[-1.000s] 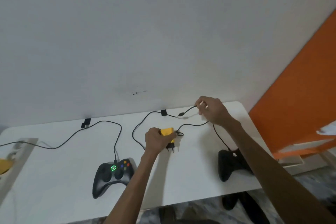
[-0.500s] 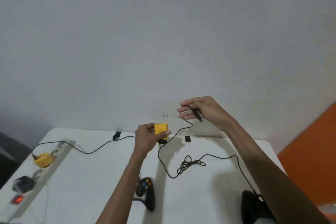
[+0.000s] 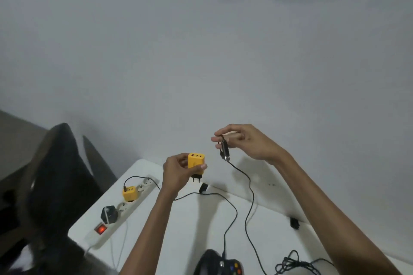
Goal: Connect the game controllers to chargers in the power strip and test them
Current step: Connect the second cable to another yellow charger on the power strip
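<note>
At the near edge of the white table (image 3: 178, 234) lies a black game controller (image 3: 218, 263) with coloured face buttons, partly cut off by the frame. A black cable runs up from its top, curves across the table and passes behind the left wrist toward the power strip. Right of the controller sits a tangled bundle of black cable (image 3: 292, 264).

Farther back and left of the controller, the white power strip (image 3: 125, 205) lies diagonally along the table's left edge. Its red switch (image 3: 101, 228) glows at the near end. Beyond the switch a black plug (image 3: 108, 214) sits in 1 socket, and beyond that a plugged-in yellow charger (image 3: 129, 193) stands in another, with a black cable in its top.

Above the table, just beyond the far end of the strip, the left hand (image 3: 176, 169) grips a second yellow charger (image 3: 196, 163) between thumb and fingers, its 3 ports facing up and its 2 black prongs pointing down, clear of the strip.

Right of that charger and slightly higher, the right hand (image 3: 245, 140) pinches a black USB plug (image 3: 224, 148) between thumb and fingertips, near the charger but not touching it. The plug's cable (image 3: 250, 196) hangs down to the table toward the tangled bundle.

Behind everything stands a plain grey wall (image 3: 201, 51). A dark chair (image 3: 58, 163) sits left of the table.
</note>
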A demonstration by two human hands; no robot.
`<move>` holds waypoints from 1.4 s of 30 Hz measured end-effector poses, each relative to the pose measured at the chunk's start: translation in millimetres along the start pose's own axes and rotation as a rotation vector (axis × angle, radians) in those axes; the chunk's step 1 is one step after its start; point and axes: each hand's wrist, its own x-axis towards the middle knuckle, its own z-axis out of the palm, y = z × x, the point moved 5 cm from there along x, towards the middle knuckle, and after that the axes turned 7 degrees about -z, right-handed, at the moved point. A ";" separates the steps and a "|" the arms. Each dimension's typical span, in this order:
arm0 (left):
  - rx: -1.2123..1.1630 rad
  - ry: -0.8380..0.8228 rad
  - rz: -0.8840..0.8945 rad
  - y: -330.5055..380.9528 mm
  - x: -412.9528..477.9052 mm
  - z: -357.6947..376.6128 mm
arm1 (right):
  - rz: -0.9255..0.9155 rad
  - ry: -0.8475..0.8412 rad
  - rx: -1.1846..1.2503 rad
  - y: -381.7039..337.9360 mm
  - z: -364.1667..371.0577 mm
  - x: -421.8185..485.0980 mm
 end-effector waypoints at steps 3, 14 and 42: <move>-0.011 0.039 0.003 -2.6 20.8 -43.4 | -0.058 0.054 -0.108 -13.9 24.1 41.3; 0.113 0.103 0.009 -17.9 125.3 -167.7 | -0.106 0.064 -0.332 -12.8 95.8 189.9; 0.258 -0.131 -0.216 -184.0 222.3 -187.3 | 0.213 0.049 -0.370 159.6 213.0 272.4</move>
